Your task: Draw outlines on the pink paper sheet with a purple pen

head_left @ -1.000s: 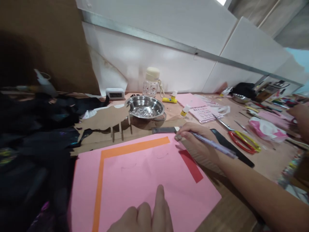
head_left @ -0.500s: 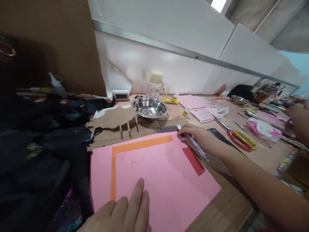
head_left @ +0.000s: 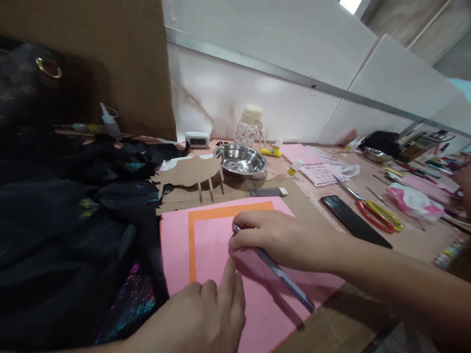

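A pink sheet of paper (head_left: 263, 306) with an orange strip (head_left: 192, 247) along its left and top sides lies before me. My left hand (head_left: 208, 311) rests on its lower part, fingers stretched out. Over the middle of the sheet, my right hand (head_left: 281, 240) grips a slim purple pen (head_left: 283, 279) between thumb and fingers. One end of the pen shows at the fingertips, near a thin curved line on the paper; the other end slants down to the right. Past the sheet's top edge lies an eraser (head_left: 268, 192) in a dark sleeve.
A cardboard cutout with legs (head_left: 189, 171) leans by a steel bowl (head_left: 240, 160). Behind stand a bottle (head_left: 249, 125) and a small digital clock (head_left: 197, 139). On the right are a phone (head_left: 355, 221) and red-and-yellow-handled scissors (head_left: 380, 215). Dark fabric (head_left: 110, 235) covers the left side.
My right hand has moved from beside the eraser to the middle of the sheet, bringing the pen with it. It now covers the red strip. My left hand stays on the paper.
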### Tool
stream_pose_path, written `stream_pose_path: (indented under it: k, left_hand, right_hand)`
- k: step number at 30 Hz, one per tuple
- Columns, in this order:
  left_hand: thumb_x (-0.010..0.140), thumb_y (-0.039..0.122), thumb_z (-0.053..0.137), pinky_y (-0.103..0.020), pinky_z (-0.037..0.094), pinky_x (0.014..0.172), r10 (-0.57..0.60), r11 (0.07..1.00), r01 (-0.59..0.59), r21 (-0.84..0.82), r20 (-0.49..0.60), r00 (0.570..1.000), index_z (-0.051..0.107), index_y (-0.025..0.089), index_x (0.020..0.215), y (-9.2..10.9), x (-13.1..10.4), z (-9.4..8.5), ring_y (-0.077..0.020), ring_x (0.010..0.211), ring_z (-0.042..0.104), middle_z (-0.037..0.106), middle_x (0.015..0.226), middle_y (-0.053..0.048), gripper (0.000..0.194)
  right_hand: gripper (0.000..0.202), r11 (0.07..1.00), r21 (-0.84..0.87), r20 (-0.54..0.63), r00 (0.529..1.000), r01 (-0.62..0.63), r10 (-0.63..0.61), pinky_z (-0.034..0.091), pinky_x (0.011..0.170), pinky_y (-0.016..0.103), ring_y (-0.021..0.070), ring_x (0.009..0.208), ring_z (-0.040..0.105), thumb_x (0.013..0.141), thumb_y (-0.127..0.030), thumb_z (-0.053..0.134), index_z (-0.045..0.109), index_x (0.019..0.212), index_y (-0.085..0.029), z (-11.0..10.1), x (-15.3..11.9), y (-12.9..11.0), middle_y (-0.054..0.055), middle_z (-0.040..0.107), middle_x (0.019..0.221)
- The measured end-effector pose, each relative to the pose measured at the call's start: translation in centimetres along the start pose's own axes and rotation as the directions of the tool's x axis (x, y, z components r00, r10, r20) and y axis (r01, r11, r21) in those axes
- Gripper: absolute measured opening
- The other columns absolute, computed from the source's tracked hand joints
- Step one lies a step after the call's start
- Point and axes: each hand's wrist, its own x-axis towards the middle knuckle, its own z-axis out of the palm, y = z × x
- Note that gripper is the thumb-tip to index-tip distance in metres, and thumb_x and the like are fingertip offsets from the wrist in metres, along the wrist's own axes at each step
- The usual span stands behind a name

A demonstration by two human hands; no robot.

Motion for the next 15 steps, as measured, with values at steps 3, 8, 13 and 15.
stream_pose_path:
  k: [3, 8, 13, 15]
  left_hand:
    - [0.1, 0.018, 0.052, -0.03, 0.05, 0.045, 0.028, 1.0, -0.028, 0.001, 0.038, 0.999, 0.067, 0.007, 0.138, 0.0, 0.3, 0.0, -0.0176, 0.057, 0.066, 0.078, 0.129, -0.021, 0.042]
    - [0.096, 0.019, 0.056, -0.03, 0.049, 0.042, 0.054, 0.998, -0.053, -0.015, 0.062, 0.997, 0.065, 0.005, 0.14, 0.4, 0.5, 0.9, -0.019, 0.058, 0.068, 0.077, 0.129, -0.023, 0.047]
    - [0.097, 0.02, 0.055, -0.029, 0.05, 0.043, 0.017, 1.0, -0.016, -0.01, 0.031, 0.999, 0.066, 0.003, 0.136, 0.6, 0.7, 1.0, -0.0191, 0.059, 0.069, 0.079, 0.125, -0.024, 0.044]
    - [0.096, 0.018, 0.055, -0.028, 0.05, 0.043, 0.014, 1.0, -0.014, -0.001, 0.028, 1.0, 0.067, 0.003, 0.135, 0.5, 0.8, 0.9, -0.0182, 0.057, 0.068, 0.079, 0.125, -0.023, 0.043]
  right_hand:
    - [0.032, 0.999, -0.029, 0.067, 0.998, 0.019, -0.017, 0.044, 0.073, 0.029, 0.0198, 0.085, 0.058, 0.096, 0.001, 0.057, 0.078, 0.106, -0.02, 0.3, 1.3, -0.1, 0.005, 0.063, 0.099]
    - [0.021, 0.999, 0.045, -0.001, 1.0, -0.018, 0.018, 0.038, 0.067, 0.029, 0.0185, 0.079, 0.051, 0.097, -0.007, 0.062, 0.076, 0.093, -0.022, 1.7, 2.5, 0.3, 0.002, 0.063, 0.094]
    - [0.018, 0.996, 0.088, -0.086, 0.996, 0.013, -0.006, 0.042, 0.072, 0.029, 0.0179, 0.081, 0.054, 0.098, -0.011, 0.061, 0.074, 0.093, -0.022, 2.6, 3.0, 0.9, 0.003, 0.063, 0.098]
    - [0.021, 0.996, 0.087, -0.052, 0.998, 0.026, -0.021, 0.043, 0.073, 0.028, 0.0178, 0.082, 0.055, 0.097, -0.007, 0.059, 0.076, 0.097, -0.021, 2.1, 2.7, 0.8, 0.004, 0.063, 0.099]
